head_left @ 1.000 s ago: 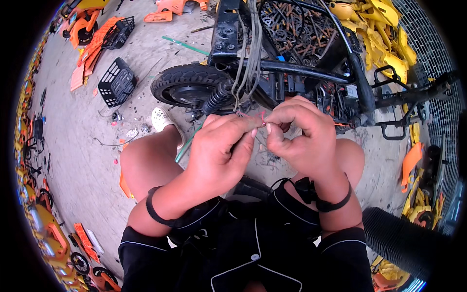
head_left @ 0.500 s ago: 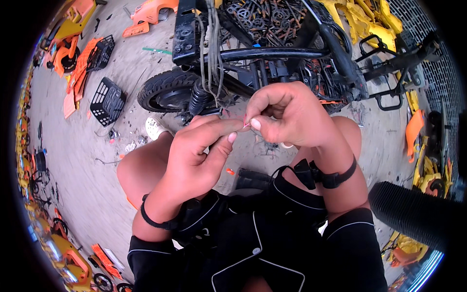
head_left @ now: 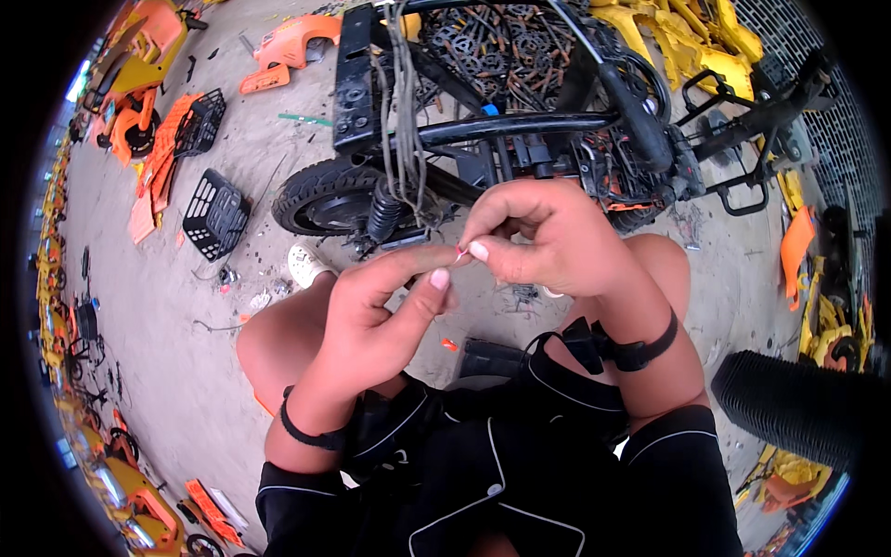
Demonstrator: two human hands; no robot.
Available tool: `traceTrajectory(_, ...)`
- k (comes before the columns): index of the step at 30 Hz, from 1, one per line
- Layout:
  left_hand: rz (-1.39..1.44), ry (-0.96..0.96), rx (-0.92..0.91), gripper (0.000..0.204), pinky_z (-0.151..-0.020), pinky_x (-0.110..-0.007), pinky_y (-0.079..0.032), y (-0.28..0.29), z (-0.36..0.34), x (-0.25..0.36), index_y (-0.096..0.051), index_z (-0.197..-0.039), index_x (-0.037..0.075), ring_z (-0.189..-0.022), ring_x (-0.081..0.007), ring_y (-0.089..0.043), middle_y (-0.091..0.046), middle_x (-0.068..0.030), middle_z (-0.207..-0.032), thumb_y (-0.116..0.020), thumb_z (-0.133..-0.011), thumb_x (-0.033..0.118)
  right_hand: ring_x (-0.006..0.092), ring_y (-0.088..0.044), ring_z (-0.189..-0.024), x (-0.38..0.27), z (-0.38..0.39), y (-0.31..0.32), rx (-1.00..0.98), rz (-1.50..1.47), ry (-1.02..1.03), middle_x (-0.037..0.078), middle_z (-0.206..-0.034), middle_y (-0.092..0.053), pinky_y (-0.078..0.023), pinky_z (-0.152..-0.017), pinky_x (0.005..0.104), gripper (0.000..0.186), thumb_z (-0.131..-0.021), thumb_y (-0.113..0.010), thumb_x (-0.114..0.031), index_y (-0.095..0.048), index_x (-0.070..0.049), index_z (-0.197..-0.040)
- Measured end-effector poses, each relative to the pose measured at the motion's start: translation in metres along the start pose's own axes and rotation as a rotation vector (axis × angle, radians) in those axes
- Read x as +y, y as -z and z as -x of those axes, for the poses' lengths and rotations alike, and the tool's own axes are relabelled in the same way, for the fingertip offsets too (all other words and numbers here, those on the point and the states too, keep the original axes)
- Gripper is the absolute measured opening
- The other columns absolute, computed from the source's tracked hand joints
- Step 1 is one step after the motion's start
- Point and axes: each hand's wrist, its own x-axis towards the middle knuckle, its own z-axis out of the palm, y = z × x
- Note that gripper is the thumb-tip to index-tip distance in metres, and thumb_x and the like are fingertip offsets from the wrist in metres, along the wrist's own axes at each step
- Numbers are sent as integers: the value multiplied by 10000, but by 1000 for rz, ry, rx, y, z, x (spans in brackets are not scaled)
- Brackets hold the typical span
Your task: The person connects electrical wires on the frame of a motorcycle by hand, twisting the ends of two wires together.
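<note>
Strand (head_left: 460, 250), pink and thin, pinched in the grip of the right hand (head_left: 549, 239), is best worked gently against a steady left hand (head_left: 369, 316), whose grip's closure one cannot tell.

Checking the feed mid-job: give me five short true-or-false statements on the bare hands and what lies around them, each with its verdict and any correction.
1. The bare right hand pinches a thin pinkish strand close to the fingertips of the bare left hand. True.
2. The black treaded rubber tyre is to the right of both hands. False: it is left of the right hand.
3. The perforated black plastic basket is on the grey floor, left of the tyre. True.
4. The plastic panels heaped at the picture's upper right are blue. False: they are yellow.
5. A black strap circles each wrist. True.
</note>
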Motion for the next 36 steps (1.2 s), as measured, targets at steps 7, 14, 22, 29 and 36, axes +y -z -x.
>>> traceTrajectory(7,-232,-175,115,205,-936,-351,-522,2,-6,-11,-771,-1159,25,-1005,-200,-684,-761,-97,-1019,-744,-965,88,150,-688,-796,2,-3,-8,90,425,306,73,-925,-734,-541,-670,279,130,-851,-771,14,-765,-15,-978)
traceTrajectory(14,-205,-45,165,201,-954,-358,-509,1,-8,-8,-788,-1117,28,-1006,-216,-669,-759,-101,-1038,-781,-928,95,207,-691,-857,5,-5,-9,127,626,448,75,-941,-739,-549,-746,318,152,-832,-793,-12,-768,-27,-982)
traceTrajectory(22,-279,-45,177,228,-910,-346,-527,-2,-7,-7,-790,-1136,39,-970,-216,-675,-761,-102,-989,-799,-917,101,226,-689,-847,5,-2,-14,157,696,471,81,-945,-742,-539,-772,334,184,-824,-804,-20,-768,-37,-1004)
traceTrajectory(29,-249,-66,203,211,-824,-332,-535,-4,-7,-9,-781,-1153,21,-882,-203,-692,-753,-107,-922,-757,-951,79,231,-685,-843,8,-2,-17,186,703,481,86,-956,-743,-543,-760,341,224,-823,-804,-17,-766,-38,-1043)
traceTrajectory(36,-333,-121,217,212,-805,-311,-534,-6,-8,-8,-765,-1176,-7,-855,-168,-693,-761,-103,-915,-722,-988,82,282,-685,-864,8,-3,-26,287,789,516,81,-983,-739,-562,-775,372,240,-828,-836,-94,-759,-57,-1052)
